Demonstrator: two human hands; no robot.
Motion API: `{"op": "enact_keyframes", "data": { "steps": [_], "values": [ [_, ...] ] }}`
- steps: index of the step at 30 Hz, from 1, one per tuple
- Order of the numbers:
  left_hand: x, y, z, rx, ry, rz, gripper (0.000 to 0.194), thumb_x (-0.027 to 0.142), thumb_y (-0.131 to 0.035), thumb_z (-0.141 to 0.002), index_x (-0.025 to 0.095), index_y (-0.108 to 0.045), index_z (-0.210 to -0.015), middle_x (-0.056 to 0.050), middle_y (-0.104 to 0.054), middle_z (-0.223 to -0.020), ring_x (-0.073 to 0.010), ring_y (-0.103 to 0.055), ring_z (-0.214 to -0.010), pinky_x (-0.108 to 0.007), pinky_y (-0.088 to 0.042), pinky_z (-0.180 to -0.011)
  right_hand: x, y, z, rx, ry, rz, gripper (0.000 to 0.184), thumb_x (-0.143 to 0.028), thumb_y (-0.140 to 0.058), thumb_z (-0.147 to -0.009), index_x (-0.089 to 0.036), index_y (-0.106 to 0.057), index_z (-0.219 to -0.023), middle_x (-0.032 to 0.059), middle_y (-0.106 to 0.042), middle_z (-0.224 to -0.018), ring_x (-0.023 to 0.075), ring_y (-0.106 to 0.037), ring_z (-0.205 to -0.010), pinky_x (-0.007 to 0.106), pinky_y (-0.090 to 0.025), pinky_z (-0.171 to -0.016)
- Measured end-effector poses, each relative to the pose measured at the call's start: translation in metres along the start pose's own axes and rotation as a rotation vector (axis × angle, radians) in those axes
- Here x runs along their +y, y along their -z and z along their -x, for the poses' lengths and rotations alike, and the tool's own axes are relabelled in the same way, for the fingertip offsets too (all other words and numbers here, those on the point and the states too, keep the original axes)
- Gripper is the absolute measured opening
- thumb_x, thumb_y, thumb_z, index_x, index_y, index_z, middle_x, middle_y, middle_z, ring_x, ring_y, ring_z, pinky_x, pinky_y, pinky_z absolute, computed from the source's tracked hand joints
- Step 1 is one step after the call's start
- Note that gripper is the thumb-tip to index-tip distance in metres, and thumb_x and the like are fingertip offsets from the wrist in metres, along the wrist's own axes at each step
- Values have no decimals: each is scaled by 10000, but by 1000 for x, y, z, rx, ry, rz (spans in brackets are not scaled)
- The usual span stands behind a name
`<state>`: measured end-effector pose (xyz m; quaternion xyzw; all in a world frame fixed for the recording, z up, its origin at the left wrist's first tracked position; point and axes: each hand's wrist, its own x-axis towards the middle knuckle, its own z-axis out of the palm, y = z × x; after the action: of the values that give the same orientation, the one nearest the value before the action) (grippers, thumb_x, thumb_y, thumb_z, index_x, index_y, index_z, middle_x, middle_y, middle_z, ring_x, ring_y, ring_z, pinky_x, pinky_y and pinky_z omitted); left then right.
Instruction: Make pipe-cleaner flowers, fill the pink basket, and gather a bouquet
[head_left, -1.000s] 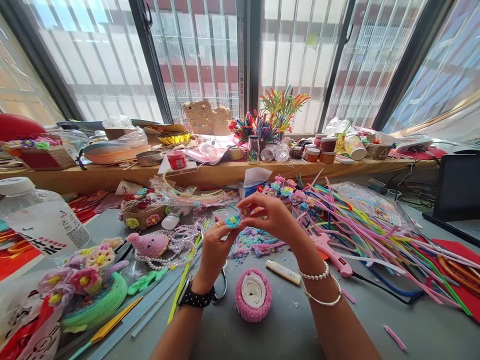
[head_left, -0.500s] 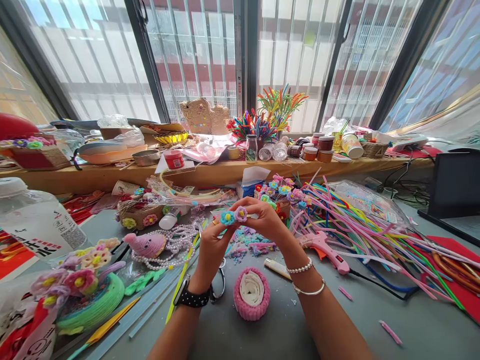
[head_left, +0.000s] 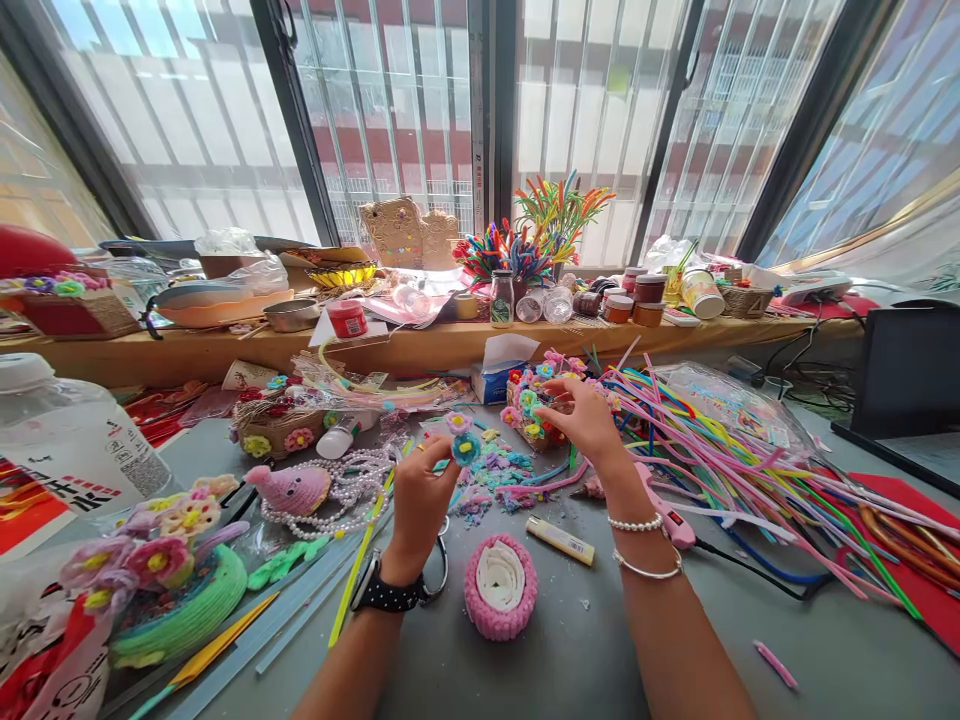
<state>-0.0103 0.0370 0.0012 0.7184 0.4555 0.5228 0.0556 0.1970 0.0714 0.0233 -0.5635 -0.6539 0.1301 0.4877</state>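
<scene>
My left hand (head_left: 426, 492) pinches two small pipe-cleaner flowers at its fingertips. One is a blue flower (head_left: 466, 449) with a yellow centre; the other, a pale purple flower (head_left: 459, 423), sits just above it. My right hand (head_left: 589, 420) reaches out at the back, thumb and fingers apart, beside a small box of colourful fuzzy flowers (head_left: 534, 388). Whether its fingertips touch those flowers I cannot tell. Below, between my forearms, stands a round pink fuzzy pot (head_left: 501, 625) with rolled white material inside. A cream lighter (head_left: 560, 541) lies to its right.
A pink glue gun (head_left: 667, 510) lies behind my right wrist, beside a heap of long pipe cleaners (head_left: 720, 450). Fuzzy clippings (head_left: 499, 470) cover the table's middle. Left are pearl strings (head_left: 367, 480), a pink knitted figure (head_left: 289, 490), glue sticks (head_left: 292, 615) and a large bottle (head_left: 82, 440).
My hands were together at the two flowers. My right hand has let go of them and moved right and away toward the flower box; my left hand keeps the flowers.
</scene>
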Motion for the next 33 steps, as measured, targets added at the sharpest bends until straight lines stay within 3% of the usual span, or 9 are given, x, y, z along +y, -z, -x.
{"op": "enact_keyframes", "data": {
  "steps": [6,15,24,29,33],
  "values": [
    [0,-1,0,20,-17,-11,130,239,-513,-707,181,-597,-628,15,-596,-593,-114,-540,-554,-201,-395,-546,10,-14,3,-18,57,233,278,-175,-611,-601,-156,-586,-877,66,-597,-850,158,-542,-686,316,-438,-672],
    [0,-2,1,-19,10,39,148,251,-496,-738,166,-588,-660,1,-584,-652,-108,-529,-620,-194,-393,-597,9,-15,2,107,43,195,161,-181,-532,-661,-148,-589,-808,60,-610,-794,154,-548,-664,300,-438,-670],
    [-3,-2,3,24,-6,18,102,234,-547,-711,175,-568,-630,17,-571,-657,-97,-501,-618,-183,-375,-601,-4,1,4,384,71,-91,251,-334,-539,-693,-145,-585,-853,66,-618,-785,159,-570,-655,306,-468,-642],
    [-1,-2,3,55,16,0,87,242,-548,-711,179,-589,-666,20,-590,-630,-93,-501,-557,-179,-378,-544,-16,9,5,480,76,-349,283,-363,-566,-673,-157,-571,-868,52,-613,-805,148,-579,-707,272,-493,-623],
    [0,-2,2,65,10,-7,98,260,-561,-700,173,-604,-682,18,-598,-617,-99,-516,-558,-181,-381,-535,-12,9,4,500,35,-436,289,-362,-595,-648,-158,-570,-852,36,-609,-777,137,-582,-676,277,-496,-627]
  ]
}}
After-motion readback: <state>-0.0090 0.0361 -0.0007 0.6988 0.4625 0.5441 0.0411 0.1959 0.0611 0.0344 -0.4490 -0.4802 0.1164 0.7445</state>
